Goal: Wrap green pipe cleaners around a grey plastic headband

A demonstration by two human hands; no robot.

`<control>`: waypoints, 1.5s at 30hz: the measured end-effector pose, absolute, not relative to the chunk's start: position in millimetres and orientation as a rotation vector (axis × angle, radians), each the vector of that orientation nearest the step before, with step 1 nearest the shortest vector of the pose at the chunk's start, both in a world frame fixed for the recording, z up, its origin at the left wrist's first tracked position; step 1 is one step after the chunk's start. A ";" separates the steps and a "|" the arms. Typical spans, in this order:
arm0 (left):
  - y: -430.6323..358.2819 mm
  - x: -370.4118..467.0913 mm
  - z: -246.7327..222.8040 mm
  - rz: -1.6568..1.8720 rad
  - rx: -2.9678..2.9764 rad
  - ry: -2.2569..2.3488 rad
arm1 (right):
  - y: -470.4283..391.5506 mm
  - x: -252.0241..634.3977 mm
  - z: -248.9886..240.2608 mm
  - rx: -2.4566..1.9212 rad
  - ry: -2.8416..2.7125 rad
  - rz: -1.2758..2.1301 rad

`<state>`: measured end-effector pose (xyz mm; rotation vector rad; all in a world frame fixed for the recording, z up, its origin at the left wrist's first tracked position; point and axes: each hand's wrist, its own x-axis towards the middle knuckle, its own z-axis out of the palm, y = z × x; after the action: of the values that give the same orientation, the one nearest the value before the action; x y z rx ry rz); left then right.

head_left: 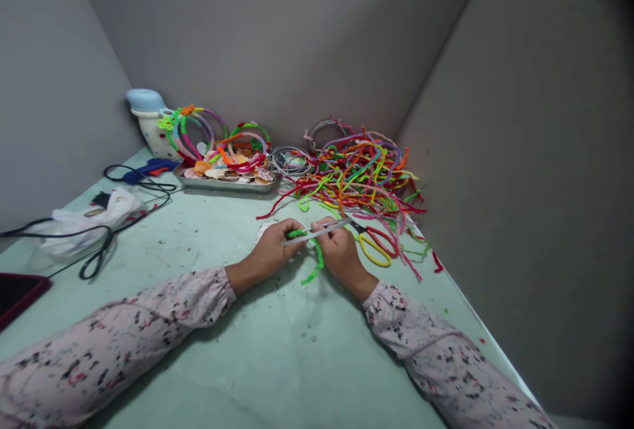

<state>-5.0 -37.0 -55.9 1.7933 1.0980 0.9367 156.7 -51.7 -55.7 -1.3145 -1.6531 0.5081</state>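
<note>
A thin grey band (300, 239) is held between my two hands above the middle of the table. Green fuzzy wire (319, 259) is wrapped on part of it, and its loose end hangs down between the hands. My left hand (274, 248) pinches the band at the green-wrapped part. My right hand (341, 251) has its fingers closed on the band and the wire beside it. Scissors (377, 247) with red and yellow handles lie just right of my right hand.
A large tangle of coloured fuzzy wires (366, 168) lies at the back right. Behind my left hand stands a metal tray (222, 185) with shells and wrapped hoops, near a white bottle (156, 132). Black cables (106, 244), a plastic bag (89, 221) and a phone (20, 297) lie left.
</note>
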 end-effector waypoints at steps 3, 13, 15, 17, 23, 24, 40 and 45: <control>-37.6 -5.1 -55.1 0.922 1.748 1.071 | -51.0 157.1 -55.5 -1.329 -1.638 0.505; -37.8 -5.2 -55.7 0.964 1.636 1.128 | -48.0 158.7 -61.0 -1.379 -1.566 0.508; -37.7 -5.4 -55.3 0.965 1.614 1.124 | -48.8 159.4 -60.3 -1.330 -1.564 0.558; -36.8 -5.5 -55.3 0.973 1.586 1.102 | -49.5 159.9 -59.4 -1.261 -1.565 0.643; -32.7 -2.7 -56.9 1.008 1.422 1.014 | -47.1 159.8 -62.6 -1.105 -1.555 0.903; -32.5 -2.1 -56.7 1.005 1.383 1.007 | -46.4 159.9 -63.3 -1.102 -1.569 0.921; -33.9 -0.4 -52.8 0.896 1.282 0.913 | -45.3 164.7 -60.5 -1.024 -1.562 1.019; -34.0 0.1 -51.8 0.890 1.339 0.923 | -46.5 164.3 -60.6 -1.031 -1.519 1.106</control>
<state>0.1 -34.0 -51.8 1.3389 0.9228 0.8898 164.3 -46.5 -60.6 -1.0313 -1.5191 1.1061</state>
